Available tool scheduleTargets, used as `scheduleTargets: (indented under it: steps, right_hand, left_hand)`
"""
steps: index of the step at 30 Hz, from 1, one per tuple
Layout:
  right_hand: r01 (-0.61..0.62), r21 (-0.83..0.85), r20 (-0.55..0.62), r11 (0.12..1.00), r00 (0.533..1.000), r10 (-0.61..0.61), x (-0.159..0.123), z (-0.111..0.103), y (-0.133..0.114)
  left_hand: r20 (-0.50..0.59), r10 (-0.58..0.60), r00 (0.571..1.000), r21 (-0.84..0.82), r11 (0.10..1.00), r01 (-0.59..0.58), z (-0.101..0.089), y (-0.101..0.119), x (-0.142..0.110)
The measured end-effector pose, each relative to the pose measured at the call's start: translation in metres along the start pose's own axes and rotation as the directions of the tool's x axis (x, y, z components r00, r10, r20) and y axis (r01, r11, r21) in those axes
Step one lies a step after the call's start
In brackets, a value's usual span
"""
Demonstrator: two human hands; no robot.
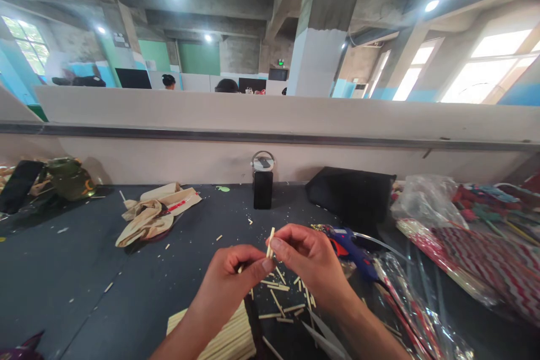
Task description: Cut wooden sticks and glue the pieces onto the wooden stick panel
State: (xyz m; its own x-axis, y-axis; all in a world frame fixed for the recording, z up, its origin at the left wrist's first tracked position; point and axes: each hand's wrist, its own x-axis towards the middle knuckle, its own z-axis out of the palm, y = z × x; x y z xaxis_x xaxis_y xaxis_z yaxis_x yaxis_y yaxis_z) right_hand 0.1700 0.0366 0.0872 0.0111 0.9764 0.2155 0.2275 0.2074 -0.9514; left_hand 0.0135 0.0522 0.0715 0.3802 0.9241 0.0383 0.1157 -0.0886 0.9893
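My left hand and my right hand meet at the middle of the dark table. Between their fingertips they pinch short pale wooden sticks, held nearly upright; how many is hard to make out. Both hands are closed. Under my left forearm lies a flat panel of pale sticks set side by side. Below the hands, several cut stick pieces are scattered. Next to my right wrist, what look like open scissor blades point up the table. A blue glue gun lies just right of my right hand.
A black phone stands upright against a round-topped holder at the back. Crumpled beige cloth lies left. To the right are a black folder-like sheet, clear plastic packaging and red-striped material. A low partition closes the back.
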Motion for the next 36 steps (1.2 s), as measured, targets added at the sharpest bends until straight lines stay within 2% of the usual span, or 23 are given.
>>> scheduleTargets:
  steps: [7,12,19,23,25,29,36]
  right_hand:
    - [0.009,0.030,0.005,1.000,1.000,-0.009,-0.003,0.002,-0.001]
    - [0.049,0.002,0.018,0.999,0.999,-0.049,-0.004,0.000,0.002]
    - [0.109,-0.053,0.012,0.993,0.994,-0.108,-0.003,-0.003,0.010]
    - [0.191,-0.067,0.061,0.979,0.981,-0.187,-0.005,-0.002,0.006]
    - [0.215,-0.062,0.056,0.975,0.976,-0.211,-0.006,-0.001,0.003]
    - [0.215,-0.044,0.016,0.976,0.977,-0.214,-0.007,-0.001,0.000]
    - [0.180,-0.047,0.049,0.983,0.983,-0.178,-0.006,-0.001,0.002]
  left_hand:
    - [0.011,0.092,0.996,0.034,0.995,-0.092,-0.001,-0.003,-0.002]
    - [0.010,0.112,0.994,0.046,0.993,-0.112,-0.002,-0.005,0.000]
    - [-0.099,0.212,0.972,0.104,0.974,-0.202,-0.004,-0.012,0.003]
    - [-0.144,0.293,0.945,0.151,0.951,-0.272,-0.004,-0.013,0.003]
    - [-0.130,0.323,0.937,0.185,0.937,-0.297,-0.005,-0.013,0.004]
    - [-0.082,0.309,0.947,0.162,0.942,-0.293,-0.006,-0.010,0.005]
    - [-0.081,0.324,0.943,0.252,0.922,-0.295,-0.005,-0.007,0.001]
